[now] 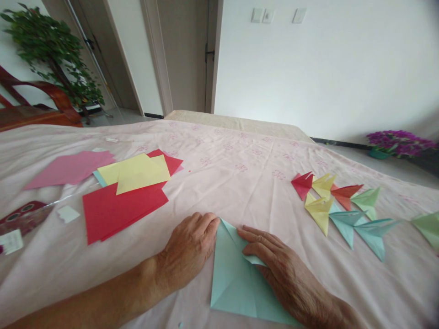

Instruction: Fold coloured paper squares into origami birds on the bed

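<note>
A light blue sheet of paper (236,278), partly folded, lies on the pink cloth in front of me. My left hand (188,249) rests at its upper left edge with the fingers curled down onto the fold. My right hand (274,260) lies flat on the sheet, fingers stretched toward the left, pressing a small folded flap. To the right sits a row of several finished folded paper shapes (338,205) in red, yellow, green and blue.
A stack of flat red, yellow and pink sheets (126,192) lies to the left. A dark red packet (20,217) and white scraps sit at the far left. A wooden chair, a green plant and a doorway stand behind the cloth-covered surface (240,155).
</note>
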Available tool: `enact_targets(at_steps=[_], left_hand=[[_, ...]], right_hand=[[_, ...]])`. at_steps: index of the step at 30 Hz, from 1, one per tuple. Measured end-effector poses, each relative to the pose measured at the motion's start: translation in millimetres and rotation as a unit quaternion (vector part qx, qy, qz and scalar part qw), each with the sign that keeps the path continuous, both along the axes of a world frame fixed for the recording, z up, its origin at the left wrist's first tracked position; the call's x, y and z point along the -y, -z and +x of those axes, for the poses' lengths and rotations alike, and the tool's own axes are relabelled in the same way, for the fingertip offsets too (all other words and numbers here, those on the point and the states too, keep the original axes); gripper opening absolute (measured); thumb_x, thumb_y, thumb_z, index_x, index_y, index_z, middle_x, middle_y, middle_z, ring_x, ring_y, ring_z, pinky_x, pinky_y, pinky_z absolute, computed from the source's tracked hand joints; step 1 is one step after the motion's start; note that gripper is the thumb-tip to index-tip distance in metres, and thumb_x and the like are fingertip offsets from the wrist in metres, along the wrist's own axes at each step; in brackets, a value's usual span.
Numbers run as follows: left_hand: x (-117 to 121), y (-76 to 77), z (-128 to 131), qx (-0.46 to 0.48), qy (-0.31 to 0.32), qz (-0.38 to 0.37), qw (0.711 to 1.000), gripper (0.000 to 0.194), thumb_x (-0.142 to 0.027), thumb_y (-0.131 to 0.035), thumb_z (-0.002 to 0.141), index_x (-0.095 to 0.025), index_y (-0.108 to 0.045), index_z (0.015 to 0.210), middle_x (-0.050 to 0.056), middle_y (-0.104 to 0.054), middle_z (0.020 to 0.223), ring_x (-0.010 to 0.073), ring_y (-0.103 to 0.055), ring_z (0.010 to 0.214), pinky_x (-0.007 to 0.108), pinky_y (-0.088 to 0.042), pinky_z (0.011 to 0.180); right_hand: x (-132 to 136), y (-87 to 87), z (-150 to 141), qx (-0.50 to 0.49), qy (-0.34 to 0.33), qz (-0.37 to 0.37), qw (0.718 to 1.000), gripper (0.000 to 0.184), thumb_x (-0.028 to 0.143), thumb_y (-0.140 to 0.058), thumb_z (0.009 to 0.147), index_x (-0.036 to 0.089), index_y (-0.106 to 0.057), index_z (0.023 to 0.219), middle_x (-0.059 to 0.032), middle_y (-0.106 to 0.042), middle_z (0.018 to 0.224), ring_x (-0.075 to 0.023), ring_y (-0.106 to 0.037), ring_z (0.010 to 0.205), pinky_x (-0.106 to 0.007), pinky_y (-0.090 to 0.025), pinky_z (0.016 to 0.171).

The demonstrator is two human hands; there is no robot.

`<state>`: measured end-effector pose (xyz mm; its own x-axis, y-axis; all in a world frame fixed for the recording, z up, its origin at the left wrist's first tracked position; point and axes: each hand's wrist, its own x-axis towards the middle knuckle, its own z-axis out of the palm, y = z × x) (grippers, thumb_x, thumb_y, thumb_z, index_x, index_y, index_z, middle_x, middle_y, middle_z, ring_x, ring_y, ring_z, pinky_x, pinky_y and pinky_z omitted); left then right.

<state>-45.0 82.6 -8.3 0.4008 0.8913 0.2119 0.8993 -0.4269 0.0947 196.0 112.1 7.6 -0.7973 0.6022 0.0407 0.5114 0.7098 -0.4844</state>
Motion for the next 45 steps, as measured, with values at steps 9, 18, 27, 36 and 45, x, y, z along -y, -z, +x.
enact_targets(at_steps=[9,18,27,36,45], left_hand=[[-3,3.8,-2,-0.004,0.005,0.035,0.999,0.023,-0.01,-0.048,0.09,-0.017,-0.056,0.111,0.007,-0.061,0.104,0.0208,-0.058,0.094,0.037,-0.051,0.084],[-4,9.0,0,-0.013,-0.009,0.045,0.999,0.031,-0.009,-0.048,0.09,-0.015,-0.051,0.121,0.007,-0.062,0.102,0.0216,-0.058,0.091,0.038,-0.05,0.082],[-3,2.9,0,-0.045,-0.002,0.022,0.999,0.05,-0.006,-0.046,0.088,-0.017,-0.042,0.137,0.008,-0.061,0.111,0.022,-0.058,0.093,0.039,-0.049,0.084],[-3,2.3,2,-0.081,-0.005,0.026,0.996,0.046,-0.006,-0.046,0.088,-0.017,-0.048,0.133,0.008,-0.061,0.113,0.0236,-0.057,0.092,0.041,-0.05,0.08],[-6,-0.6,0,-0.081,0.012,0.037,0.996,0.045,-0.004,-0.045,0.087,-0.019,-0.05,0.129,0.008,-0.061,0.111,0.0229,-0.059,0.091,0.041,-0.051,0.079]], right_hand=[[-3,0.0,3,-0.015,0.002,-0.01,1.0,0.023,0.012,-0.045,0.089,0.022,-0.058,0.104,-0.0087,-0.05,0.141,-0.0222,-0.039,0.134,-0.042,-0.037,0.109],[-3,-0.7,3,-0.014,-0.002,-0.008,1.0,0.022,0.013,-0.044,0.09,0.021,-0.058,0.105,-0.008,-0.051,0.14,-0.0203,-0.038,0.135,-0.04,-0.037,0.109],[-3,-2.3,1,-0.035,0.01,-0.007,0.999,0.019,0.018,-0.042,0.094,0.022,-0.059,0.102,-0.0085,-0.055,0.136,-0.0209,-0.042,0.132,-0.04,-0.039,0.107],[-6,16.4,14,-0.115,0.141,-0.019,0.983,0.026,0.029,-0.035,0.099,0.024,-0.058,0.111,-0.0066,-0.063,0.122,-0.0204,-0.056,0.116,-0.04,-0.044,0.101],[-9,22.9,26,-0.102,0.149,0.107,0.978,0.029,0.014,-0.045,0.091,0.024,-0.067,0.108,-0.0062,-0.063,0.089,-0.019,-0.06,0.084,-0.032,-0.051,0.073]])
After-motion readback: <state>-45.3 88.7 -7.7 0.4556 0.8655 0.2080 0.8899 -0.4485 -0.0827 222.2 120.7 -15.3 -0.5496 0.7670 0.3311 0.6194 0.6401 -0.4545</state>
